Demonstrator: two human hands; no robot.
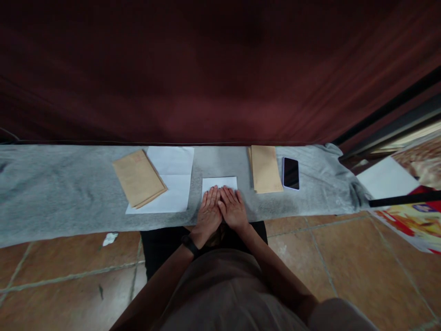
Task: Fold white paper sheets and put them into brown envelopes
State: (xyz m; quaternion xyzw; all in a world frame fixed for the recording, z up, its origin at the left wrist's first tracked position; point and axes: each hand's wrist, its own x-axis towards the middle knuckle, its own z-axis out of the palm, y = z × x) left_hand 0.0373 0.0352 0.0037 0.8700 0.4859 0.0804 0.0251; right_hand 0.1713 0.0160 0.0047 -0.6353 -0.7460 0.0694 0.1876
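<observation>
A small white paper (219,182), seemingly folded, lies on the grey cloth in front of me. Both my hands rest flat on its near part, side by side and touching. My left hand (209,211), with a dark band on the wrist, covers the paper's lower left. My right hand (234,209) covers the lower right. The fingers of both are stretched out and point away from me. The paper's near edge is hidden under them.
Brown envelopes (139,179) overlap large white sheets (174,184) on the left. More brown envelopes (266,170) and a phone (291,174) lie on the right. The grey cloth (69,188) covers the narrow table, with a dark red curtain (220,115) behind.
</observation>
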